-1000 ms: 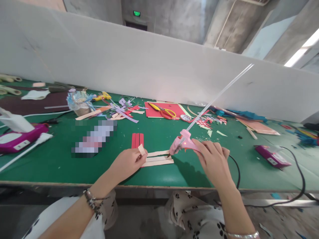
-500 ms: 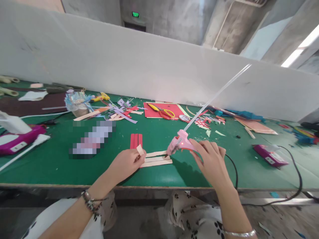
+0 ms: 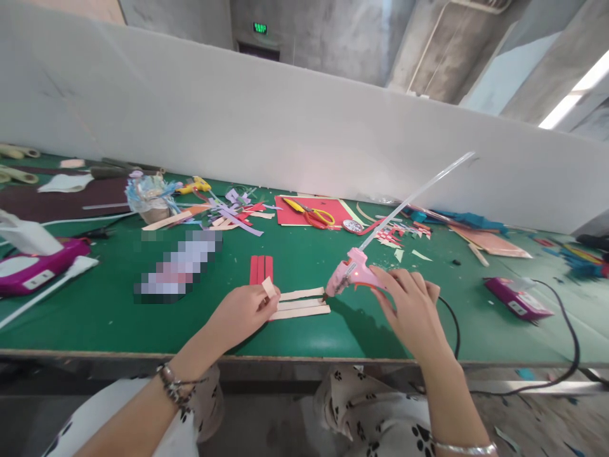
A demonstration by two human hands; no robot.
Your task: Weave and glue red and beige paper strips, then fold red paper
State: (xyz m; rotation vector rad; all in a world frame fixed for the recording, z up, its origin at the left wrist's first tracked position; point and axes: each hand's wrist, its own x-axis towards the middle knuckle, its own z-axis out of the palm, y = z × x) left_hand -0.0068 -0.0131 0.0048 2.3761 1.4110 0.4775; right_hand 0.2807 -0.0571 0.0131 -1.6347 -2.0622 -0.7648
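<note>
My right hand [image 3: 412,304] is wrapped round a pink hot glue gun [image 3: 354,270], with a long clear glue stick [image 3: 419,197] rising from its back. The gun's nozzle is at the right ends of cream paper strips [image 3: 302,304] lying side by side on the table. My left hand [image 3: 250,308] is closed at the left ends of these strips, and a short cream strip end [image 3: 268,287] stands up between its fingers. Just beyond that hand lie red paper strips [image 3: 261,269], partly covered by it.
Yellow-handled scissors [image 3: 314,212] lie on red paper [image 3: 340,209]. Coloured scraps [image 3: 238,212], a yellow glue gun [image 3: 195,185] and a wrapped bundle [image 3: 150,197] are at the back left. Purple power strips stand left [image 3: 42,270] and right [image 3: 516,298]; a black cable [image 3: 573,343] hangs over the edge.
My right hand has moved the glue gun slightly to the right along the cream strips, and its glue stick tilts lower. My left hand stays in place.
</note>
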